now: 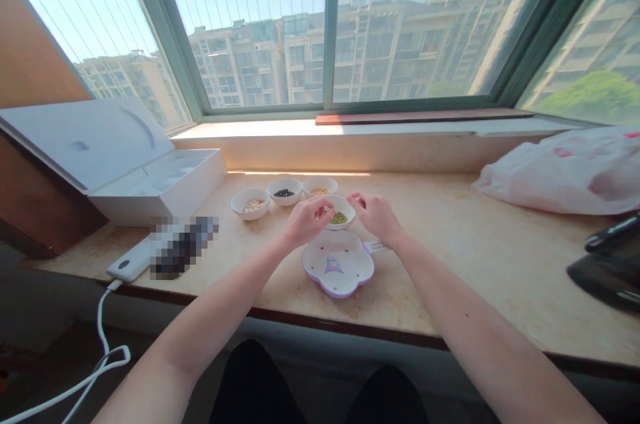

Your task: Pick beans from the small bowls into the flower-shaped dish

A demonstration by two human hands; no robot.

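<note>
A small white bowl [345, 223] of green beans, which look like mung beans [339, 218], stands between my hands. My left hand [309, 219] reaches over the bowl's left side with fingers curled and fingertips together; whether anything is pinched in them is too small to see. Close to the right rim is my right hand [375, 214], its fingers also bent together. I cannot tell if it touches the rim. Just in front sits a white, flower-shaped dish [340, 271] with a purple edge and a cartoon print. A pale tag or strip [376, 247] lies by its right side.
Behind are white bowls with pale pieces [253, 205], black beans [285, 193] and yellow grains [320, 191]. An open white box [165, 177] and a white power bank [131, 263] with a cable are left. A plastic bag [565, 174] and black object [607, 277] lie right.
</note>
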